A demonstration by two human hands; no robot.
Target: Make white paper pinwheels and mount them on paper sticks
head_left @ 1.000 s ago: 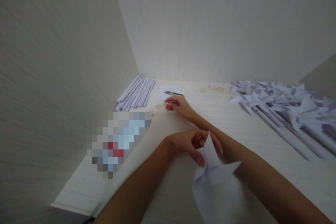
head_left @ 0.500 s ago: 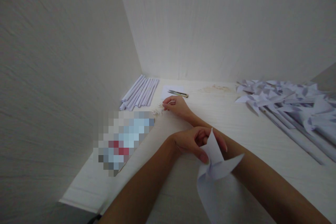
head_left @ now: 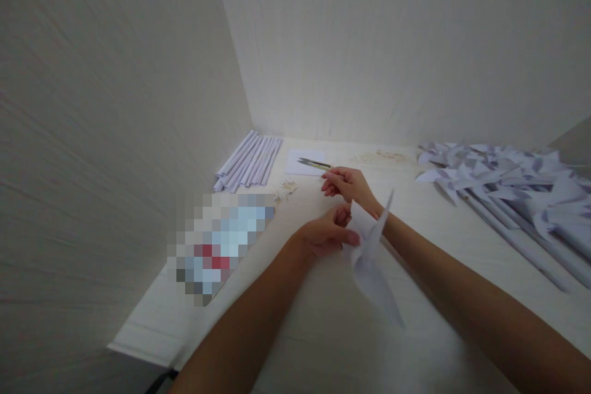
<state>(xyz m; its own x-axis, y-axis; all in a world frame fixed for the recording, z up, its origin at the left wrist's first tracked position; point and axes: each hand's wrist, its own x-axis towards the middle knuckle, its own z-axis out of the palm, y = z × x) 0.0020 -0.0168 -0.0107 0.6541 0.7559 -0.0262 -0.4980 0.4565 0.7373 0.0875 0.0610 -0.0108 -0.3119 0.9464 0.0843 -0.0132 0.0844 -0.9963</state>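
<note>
My left hand pinches a white paper pinwheel between thumb and fingers, its folded blades pointing up and down in front of my right forearm. Further forward, my right hand is closed with its fingertips drawn together; whatever they hold is too small or hidden to make out. Just beyond those fingertips, thread snips lie on a stack of white paper squares. To the left of my right hand is a small heap of whitish bits.
Rolled white paper sticks lie side by side at the back left. A blurred-out flat object rests near the left wall. Several finished pinwheels on sticks are heaped at the right. Walls enclose the white table.
My right hand has moved right, away from the heap of whitish bits, towards the snips. My left hand has shifted slightly forward and turned the pinwheel, so its blades face differently.
</note>
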